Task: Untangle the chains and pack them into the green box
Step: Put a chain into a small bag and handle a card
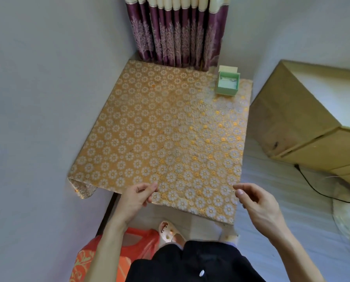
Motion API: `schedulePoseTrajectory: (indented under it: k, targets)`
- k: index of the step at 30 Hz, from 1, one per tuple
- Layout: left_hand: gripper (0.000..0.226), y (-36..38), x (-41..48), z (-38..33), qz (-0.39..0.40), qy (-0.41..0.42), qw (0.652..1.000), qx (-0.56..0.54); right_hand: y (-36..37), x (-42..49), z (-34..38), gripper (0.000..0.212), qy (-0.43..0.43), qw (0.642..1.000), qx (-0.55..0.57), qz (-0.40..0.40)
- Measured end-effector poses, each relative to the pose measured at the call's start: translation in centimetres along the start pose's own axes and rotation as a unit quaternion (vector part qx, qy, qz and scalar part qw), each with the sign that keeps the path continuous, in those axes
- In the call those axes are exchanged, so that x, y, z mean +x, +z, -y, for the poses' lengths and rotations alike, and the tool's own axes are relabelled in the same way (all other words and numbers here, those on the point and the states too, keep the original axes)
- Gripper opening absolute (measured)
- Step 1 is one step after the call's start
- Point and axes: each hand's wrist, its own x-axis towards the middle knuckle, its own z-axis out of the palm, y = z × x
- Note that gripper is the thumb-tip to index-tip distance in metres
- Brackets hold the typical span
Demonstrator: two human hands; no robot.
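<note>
While fingers point(149, 188) of the left hand point(138, 197) and right hand point(255, 200) pinch a thin silvery chain point(221, 189) taut, the small open green box point(227, 86) sits far beyond them. Pulling harder may snap the chain.

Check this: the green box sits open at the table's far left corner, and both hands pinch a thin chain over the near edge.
Wrong corner: the head view shows the green box at the far right corner of the table, not far left. It is open, and the left hand and right hand pinch a thin chain over the near edge.
</note>
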Motion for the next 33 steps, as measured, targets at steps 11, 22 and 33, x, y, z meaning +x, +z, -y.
schedulePoseTrajectory:
  k: [11, 22, 33]
  targets:
    - [0.02, 23.2, -3.4, -1.9, -0.08, -0.057, 0.978, -0.183, -16.0, -0.6, -11.5, 0.015, 0.04, 0.998, 0.018, -0.035]
    - [0.014, 41.1, -6.5, -3.9, 0.056, -0.139, 0.985, -0.084, -26.7, 0.9, -17.2, 0.014, 0.125, 0.985, 0.108, -0.058]
    - [0.01, 44.7, 5.1, -9.4, 0.025, -0.163, 0.982, -0.093, -30.8, 12.6, -14.3, 0.012, 0.141, 0.989, 0.04, -0.015]
